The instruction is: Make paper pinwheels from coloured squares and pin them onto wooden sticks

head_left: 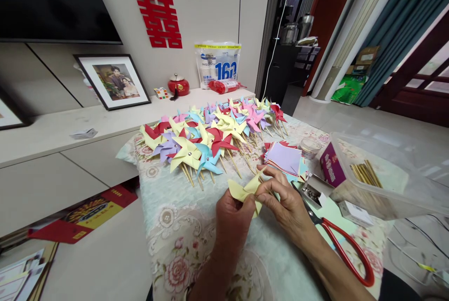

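A pale yellow paper pinwheel (242, 190), its vanes partly folded, is held between my two hands above the flowered tablecloth (175, 226). My left hand (234, 214) pinches it from the left, thumb on the paper. From the right, the thumb and fingers of my right hand (282, 200) close on its edge near the middle; whether a pin is between them is hidden. Red-handled scissors (342, 245) lie beside my right forearm. A small open box of metal pins (312, 194) and a stack of coloured paper squares (283, 157) sit just beyond my right hand.
Many finished pinwheels (210, 144) on sticks cover the table's far side. A clear plastic bin (403, 193) holding wooden sticks (366, 174) stands at the right, near a small white box (356, 213) and a round clear container (310, 146). Behind runs a white cabinet (105, 125).
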Available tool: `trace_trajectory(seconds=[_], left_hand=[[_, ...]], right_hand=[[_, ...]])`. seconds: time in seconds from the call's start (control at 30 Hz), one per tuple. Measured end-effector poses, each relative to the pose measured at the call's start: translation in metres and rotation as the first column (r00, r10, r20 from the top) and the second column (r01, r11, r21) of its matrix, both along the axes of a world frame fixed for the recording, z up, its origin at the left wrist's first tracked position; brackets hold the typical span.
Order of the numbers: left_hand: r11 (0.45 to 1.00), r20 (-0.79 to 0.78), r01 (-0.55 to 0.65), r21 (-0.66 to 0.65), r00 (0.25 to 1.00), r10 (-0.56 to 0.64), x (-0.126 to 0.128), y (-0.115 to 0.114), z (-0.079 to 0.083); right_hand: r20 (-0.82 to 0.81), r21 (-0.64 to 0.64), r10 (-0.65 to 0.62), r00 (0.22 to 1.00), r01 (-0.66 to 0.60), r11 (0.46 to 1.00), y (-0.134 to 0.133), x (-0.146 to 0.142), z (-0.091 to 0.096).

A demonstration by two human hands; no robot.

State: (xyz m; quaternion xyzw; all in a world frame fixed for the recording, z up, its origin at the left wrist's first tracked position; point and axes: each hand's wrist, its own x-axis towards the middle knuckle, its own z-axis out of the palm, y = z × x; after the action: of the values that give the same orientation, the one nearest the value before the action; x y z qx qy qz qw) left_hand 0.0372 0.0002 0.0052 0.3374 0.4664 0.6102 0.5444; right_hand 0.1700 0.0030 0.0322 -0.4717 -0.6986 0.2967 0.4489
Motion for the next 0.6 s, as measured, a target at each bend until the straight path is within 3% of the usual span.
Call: trace_trajectory(seconds=[0.27,0.6], left_hand=[[1.0,-0.088,-0.017,0.004,0.996,0.017,-0.0009,0.0006,-0.0093],[0.999,-0.099,-0.024,0.041,0.995,0.028,0.0013,-0.0002,-0.0099]], right_hand=[[-0.193,-0.205,0.016,0.981,-0.056,0.977,-0.0002,-0.0006,0.0037],[-0.23,-0.257,0.012,0.973,-0.073,0.964,-0.0002,-0.0007,0.0033]])
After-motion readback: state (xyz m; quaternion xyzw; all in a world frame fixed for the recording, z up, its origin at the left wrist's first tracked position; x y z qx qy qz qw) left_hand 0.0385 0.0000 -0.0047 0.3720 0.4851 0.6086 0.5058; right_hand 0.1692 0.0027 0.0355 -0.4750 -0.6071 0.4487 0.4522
